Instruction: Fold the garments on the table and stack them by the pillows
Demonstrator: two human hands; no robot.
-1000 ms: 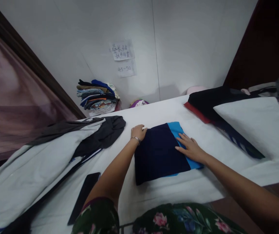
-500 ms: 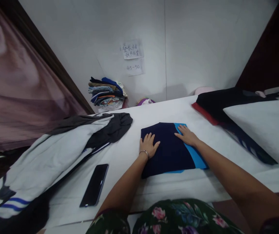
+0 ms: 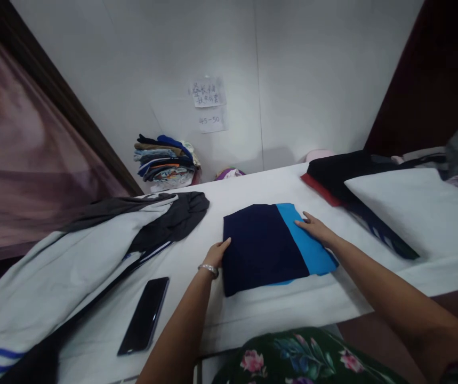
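A folded navy garment [image 3: 263,245] with a bright blue panel along its right side lies flat on the white-covered table [image 3: 252,189]. My left hand [image 3: 216,253] grips its left edge, thumb on top and the other fingers hidden at or beneath the cloth. At the opposite edge, my right hand [image 3: 316,229] rests its thumb on the blue panel, with a finger just outside the border; its remaining fingers are out of sight.
A grey, white and black jacket [image 3: 93,261] spreads over the left side, with a black phone [image 3: 144,314] near it. Black and red clothes [image 3: 343,173] and a white cloth [image 3: 404,208] lie right. Folded clothes [image 3: 167,160] are stacked by the wall.
Both hands were spread flat on top of the garment. The left has moved out to the left edge and the right to the right edge. My view has shifted slightly right.
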